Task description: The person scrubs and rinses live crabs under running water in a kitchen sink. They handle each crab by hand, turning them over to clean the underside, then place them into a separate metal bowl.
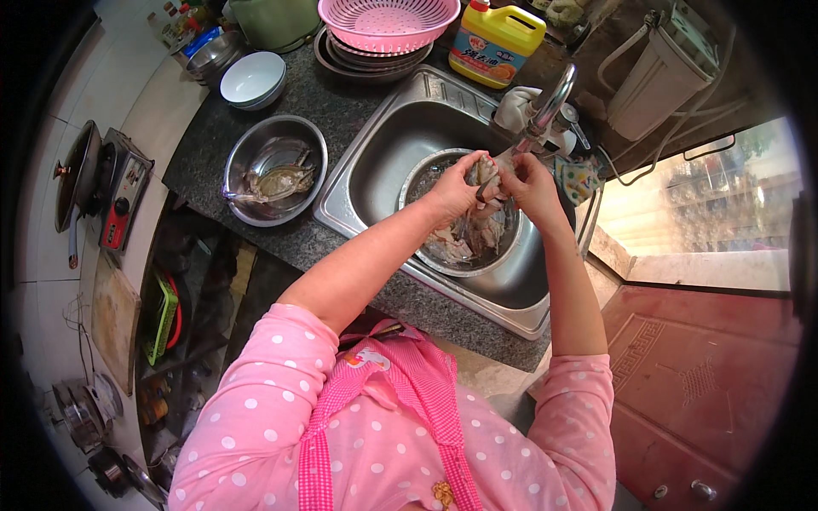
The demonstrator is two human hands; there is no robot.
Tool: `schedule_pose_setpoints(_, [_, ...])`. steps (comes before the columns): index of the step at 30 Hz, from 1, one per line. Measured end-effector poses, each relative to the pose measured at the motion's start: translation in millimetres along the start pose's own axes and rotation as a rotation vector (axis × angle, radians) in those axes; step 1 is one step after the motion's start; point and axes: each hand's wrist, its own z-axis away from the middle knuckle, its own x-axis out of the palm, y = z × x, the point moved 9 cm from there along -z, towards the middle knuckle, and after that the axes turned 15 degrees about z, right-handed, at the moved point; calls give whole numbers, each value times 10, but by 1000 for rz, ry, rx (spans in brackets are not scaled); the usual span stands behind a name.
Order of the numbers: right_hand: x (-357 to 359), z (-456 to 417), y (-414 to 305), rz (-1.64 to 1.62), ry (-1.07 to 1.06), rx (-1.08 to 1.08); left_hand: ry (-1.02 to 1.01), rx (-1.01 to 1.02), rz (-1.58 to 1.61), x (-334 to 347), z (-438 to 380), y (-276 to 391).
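Note:
A metal basin [409, 198] sits inside the stainless steel sink [377, 160], with water and pale crab pieces [449, 246] in it. Above the basin, my left hand [452, 191] and my right hand [532, 191] grip a pale crab [487, 171] from both sides. A narrow dark bit shows by my left thumb; what it is I cannot tell. The chrome faucet [551, 108] arches just behind the hands. On the counter left of the sink, a steel bowl [239, 153] holds another crab [281, 182], greenish-brown and whole-looking.
Behind the sink stand a yellow detergent jug [495, 45], a pink colander [390, 22] on stacked metal pans, and white bowls [252, 80]. A white rubber glove [516, 108] lies by the faucet. Far left are a portable gas stove [124, 191] and a cutting board [115, 319].

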Motion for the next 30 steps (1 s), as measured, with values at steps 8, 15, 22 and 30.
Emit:
schedule_pose_setpoints(8, [68,77,-126,-99,-173,-47,-27,-77,250,1,10,-60])
schedule_pose_setpoints(15, [100,69,6,-216,-135,88,-49,-70,224,18,21,2])
schedule_pose_setpoints(22, [-201,54,-53,-357,9,66,-62,-156,299,98,64,-59])
schedule_pose_setpoints(30, [-245,297,-475,148,73,-339,36,-84,271,57,58,-5])
